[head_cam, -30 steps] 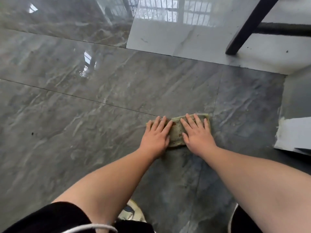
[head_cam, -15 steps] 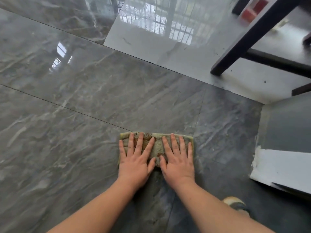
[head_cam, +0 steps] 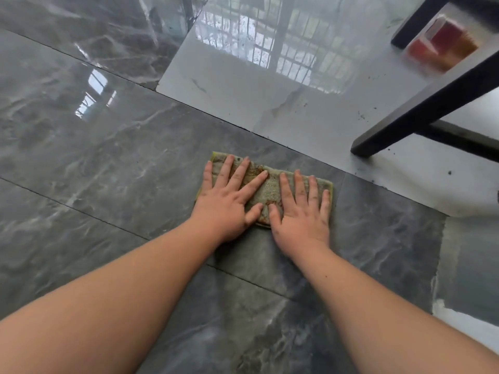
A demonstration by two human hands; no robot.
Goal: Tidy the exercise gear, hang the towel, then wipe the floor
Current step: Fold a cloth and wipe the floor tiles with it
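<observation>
Both my palms flat on the cloth

My left hand and right hand press the stained, folded olive-green cloth onto the glossy dark grey marble floor, fingers spread straight, just beside the pale tile's edge.

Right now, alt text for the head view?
Both hands, left hand and right hand, press flat on a folded, stained green cloth on glossy grey marble-look floor tiles. A black furniture leg stands on paler tile beyond.
</observation>
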